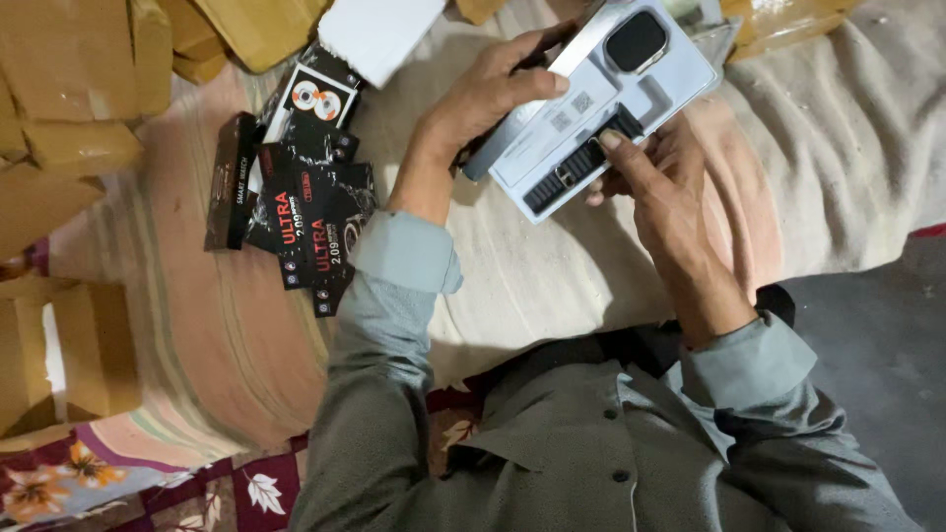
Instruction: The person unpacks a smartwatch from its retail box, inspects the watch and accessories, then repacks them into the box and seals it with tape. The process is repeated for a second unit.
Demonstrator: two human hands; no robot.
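A white plastic tray [631,84] holds a square smartwatch body [636,42] and a dark watch strap [576,163]. My left hand [483,99] grips the tray's left edge, thumb on its face. My right hand [665,192] supports the tray from below, with its thumb pressing the end of the strap. Both sleeves are grey-green. The tray is held tilted above a pale cloth [552,266].
Several black watch boxes [305,212] lie fanned on the cloth to the left. A white box [379,34] sits above them. Brown cardboard cartons [69,89] stack along the left and top. A flowered mat [148,473] lies at the lower left.
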